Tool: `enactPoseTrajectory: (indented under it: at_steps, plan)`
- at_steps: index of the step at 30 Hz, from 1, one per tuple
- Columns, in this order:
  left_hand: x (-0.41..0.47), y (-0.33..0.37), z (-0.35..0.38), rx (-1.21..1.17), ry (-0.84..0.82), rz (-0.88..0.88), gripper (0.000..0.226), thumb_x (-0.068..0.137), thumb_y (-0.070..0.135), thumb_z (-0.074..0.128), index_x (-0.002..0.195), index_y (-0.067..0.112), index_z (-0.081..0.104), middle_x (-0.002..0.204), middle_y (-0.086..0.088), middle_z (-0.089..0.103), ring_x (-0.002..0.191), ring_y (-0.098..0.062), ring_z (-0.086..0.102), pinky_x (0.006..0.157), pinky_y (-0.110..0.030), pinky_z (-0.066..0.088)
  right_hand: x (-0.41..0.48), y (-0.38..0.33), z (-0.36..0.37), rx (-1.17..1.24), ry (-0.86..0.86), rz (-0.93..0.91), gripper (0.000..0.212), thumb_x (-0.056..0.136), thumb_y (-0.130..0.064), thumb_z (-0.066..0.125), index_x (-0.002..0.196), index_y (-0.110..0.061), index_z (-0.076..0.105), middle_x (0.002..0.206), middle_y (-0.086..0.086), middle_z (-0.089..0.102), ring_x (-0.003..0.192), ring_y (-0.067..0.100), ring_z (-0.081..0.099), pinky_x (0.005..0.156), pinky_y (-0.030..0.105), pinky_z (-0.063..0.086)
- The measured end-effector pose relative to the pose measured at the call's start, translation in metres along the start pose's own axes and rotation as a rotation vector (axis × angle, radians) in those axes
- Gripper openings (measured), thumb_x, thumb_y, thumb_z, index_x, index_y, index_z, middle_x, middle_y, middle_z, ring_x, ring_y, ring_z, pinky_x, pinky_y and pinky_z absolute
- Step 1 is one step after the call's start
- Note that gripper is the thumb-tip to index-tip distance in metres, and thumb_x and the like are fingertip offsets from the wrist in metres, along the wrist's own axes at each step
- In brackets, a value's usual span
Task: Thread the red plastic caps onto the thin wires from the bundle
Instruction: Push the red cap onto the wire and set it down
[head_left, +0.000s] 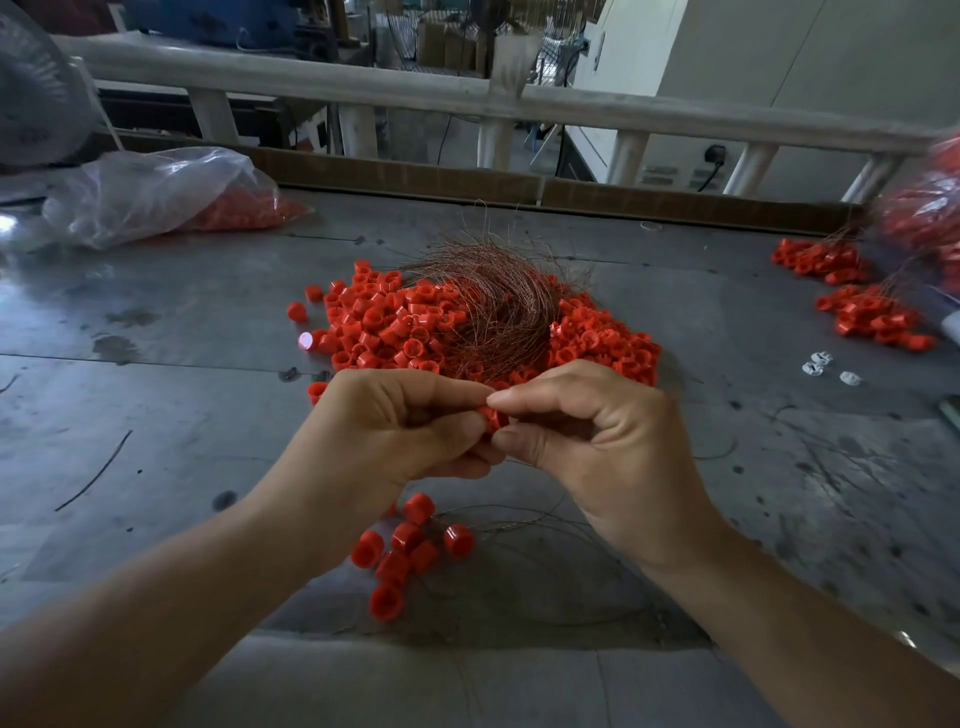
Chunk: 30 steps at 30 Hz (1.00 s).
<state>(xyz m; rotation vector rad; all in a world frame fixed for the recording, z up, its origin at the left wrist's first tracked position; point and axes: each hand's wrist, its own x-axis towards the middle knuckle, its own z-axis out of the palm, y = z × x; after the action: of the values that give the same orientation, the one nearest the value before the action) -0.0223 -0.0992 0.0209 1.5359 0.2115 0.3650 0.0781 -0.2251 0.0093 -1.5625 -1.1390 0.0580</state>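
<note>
A: Fingers?
B: Clamped. The left hand (395, 431) and right hand (597, 447) pinch one red cap (492, 418) between fingertips.
A: Rest?
B: The cap pile (384, 322) and wire bundle (498, 306) lie just beyond the fingers, threaded caps (410, 545) below them.

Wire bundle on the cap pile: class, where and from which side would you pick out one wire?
Probably at the far, fanned tips of the wire bundle, coming from above: strands spread apart there, while the near end is packed tight.

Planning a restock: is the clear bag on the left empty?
Not empty: the bag lies on the table with red caps showing through its right end; the rest is slack.
</note>
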Motion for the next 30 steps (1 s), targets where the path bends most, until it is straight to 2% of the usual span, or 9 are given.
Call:
enactPoseTrajectory:
  at_steps: [7,15,21,25,30]
  plan:
    - [-0.0012,0.0033,-0.0038,-0.041,-0.036,-0.050,0.025,0.058,0.015,0.061,0.074,0.025,0.076,0.069,-0.008,0.072,0.064,-0.015,0.070,0.056,-0.016,0.053,0.0002,-0.0017,0.0005,-0.010,-0.004,0.013,0.023,0.066,-0.015,0.072,0.088,-0.022,0.068,0.080,-0.009,0.066,0.075,0.003,0.065,0.067,0.014,0.050]
    - [-0.0016,0.0045,-0.0059,-0.042,-0.066,-0.108,0.023,0.058,0.015,0.062,0.073,0.025,0.076,0.070,-0.010,0.072,0.064,-0.015,0.070,0.055,-0.016,0.052,-0.0012,-0.0007,0.0024,-0.069,-0.014,-0.017,0.023,0.066,-0.016,0.075,0.088,-0.019,0.070,0.079,-0.007,0.067,0.074,0.005,0.065,0.067,0.021,0.054]
    - [-0.0032,0.0047,-0.0035,-0.115,-0.078,-0.154,0.020,0.057,0.016,0.063,0.071,0.020,0.077,0.066,-0.010,0.071,0.059,-0.014,0.069,0.051,-0.015,0.052,-0.0008,-0.0022,0.0018,-0.026,0.019,-0.012,0.021,0.063,-0.021,0.074,0.083,-0.024,0.069,0.076,-0.009,0.068,0.070,0.003,0.065,0.064,0.017,0.053]
    - [-0.0016,0.0045,-0.0019,-0.117,-0.075,-0.167,0.023,0.059,0.011,0.061,0.075,0.018,0.076,0.065,-0.011,0.071,0.058,-0.014,0.069,0.051,-0.015,0.052,0.0003,-0.0006,-0.0011,-0.055,-0.012,-0.042,0.020,0.062,-0.023,0.074,0.081,-0.016,0.071,0.075,-0.006,0.068,0.070,0.006,0.065,0.063,0.020,0.053]
    - [-0.0008,0.0031,-0.0029,-0.081,-0.065,-0.186,0.024,0.058,0.009,0.061,0.078,0.014,0.074,0.066,-0.013,0.071,0.058,-0.014,0.069,0.051,-0.016,0.052,0.0000,0.0030,-0.0010,-0.178,-0.065,-0.162,0.019,0.064,-0.013,0.074,0.080,-0.003,0.072,0.074,0.000,0.067,0.070,0.008,0.063,0.064,0.020,0.053]
